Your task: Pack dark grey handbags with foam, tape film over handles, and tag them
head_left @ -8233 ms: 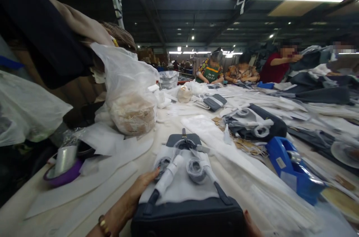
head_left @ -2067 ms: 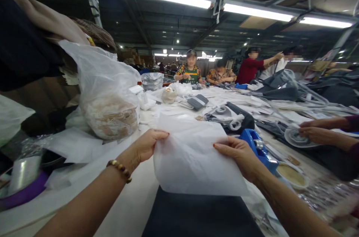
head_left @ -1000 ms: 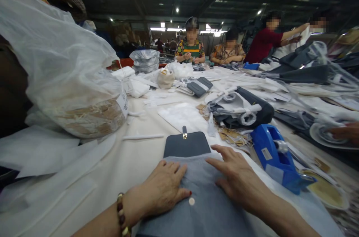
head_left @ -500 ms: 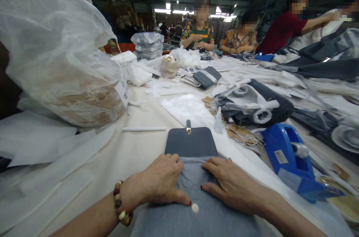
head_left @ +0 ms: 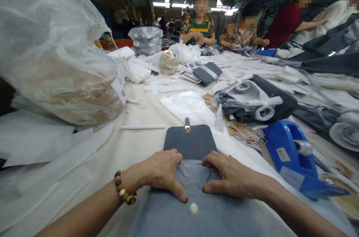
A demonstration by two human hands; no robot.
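Observation:
A dark grey flat leather piece (head_left: 189, 140), with a small strap and a gold clasp (head_left: 187, 128) at its far edge, lies in front of me. Its near part is covered by a thin, wrinkled grey bag (head_left: 196, 218) with a round white dot (head_left: 193, 208). At the left of the bag's mouth, my left hand (head_left: 165, 173) curls its fingers over the edge, thumb on top. My right hand (head_left: 227, 175) grips the right side likewise, its thumb bent inward. The fingertips' undersides are hidden. A beaded bracelet (head_left: 122, 188) circles my left wrist.
A blue tape dispenser (head_left: 288, 154) stands at right, near brown tags (head_left: 244, 132) and a partly wrapped dark bag (head_left: 258, 98). A large clear plastic sack (head_left: 64, 61) rises at left beside white sheets (head_left: 30, 136). Several people work across the table, one in a patterned top (head_left: 198, 29).
Both my hands have arched up, with the fingers drawn in at the bag's mouth and the thumbs shifted. The leather piece remains partly covered. The view has tilted slightly.

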